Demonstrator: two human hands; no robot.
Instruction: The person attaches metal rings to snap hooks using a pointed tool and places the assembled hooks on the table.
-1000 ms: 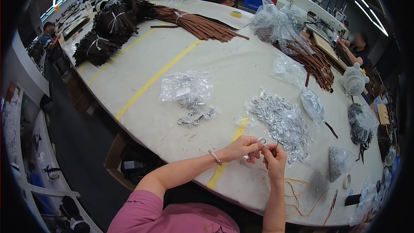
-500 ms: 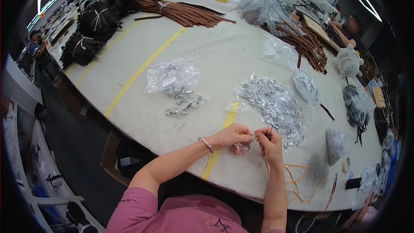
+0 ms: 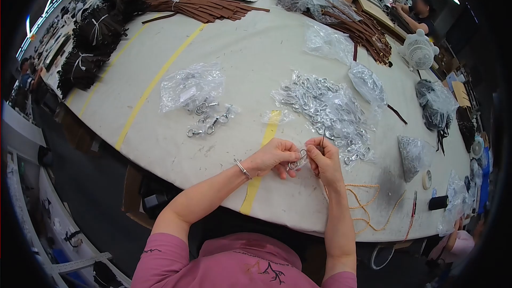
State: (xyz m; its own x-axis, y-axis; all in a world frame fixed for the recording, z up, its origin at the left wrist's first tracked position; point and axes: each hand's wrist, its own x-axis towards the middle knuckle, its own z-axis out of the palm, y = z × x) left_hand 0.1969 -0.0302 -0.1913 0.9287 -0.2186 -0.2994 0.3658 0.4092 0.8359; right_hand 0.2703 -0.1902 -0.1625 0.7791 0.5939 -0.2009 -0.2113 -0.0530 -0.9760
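My left hand [image 3: 274, 156] is closed on a silver metal snap hook [image 3: 294, 165] with clear plastic around it. Close beside it, my right hand [image 3: 326, 162] is pinched together, with a thin, dark pointed tool [image 3: 323, 137] sticking up from the fingers; its kind is hard to make out. The right fingertips are at the hook's upper end. Just beyond the hands spreads a pile of silver snap hooks [image 3: 333, 114] in clear plastic. Farther left, a few more hooks [image 3: 210, 122] lie near a clear plastic bag [image 3: 193, 88].
Brown strips [image 3: 208, 8] and dark bundles [image 3: 96, 34] lie at the far left. More brown strips [image 3: 368, 37] are at the back right, near a white fan [image 3: 419, 49]. An orange cord [image 3: 365, 208], a filled bag [image 3: 412, 157] and a black spool [image 3: 438, 202] lie on the right. A co-worker [image 3: 418, 16] sits beyond.
The view has shifted, so the table's things appear farther left and higher. My left fingers have opened out a little, and the snap hook shows more clearly between the hands.
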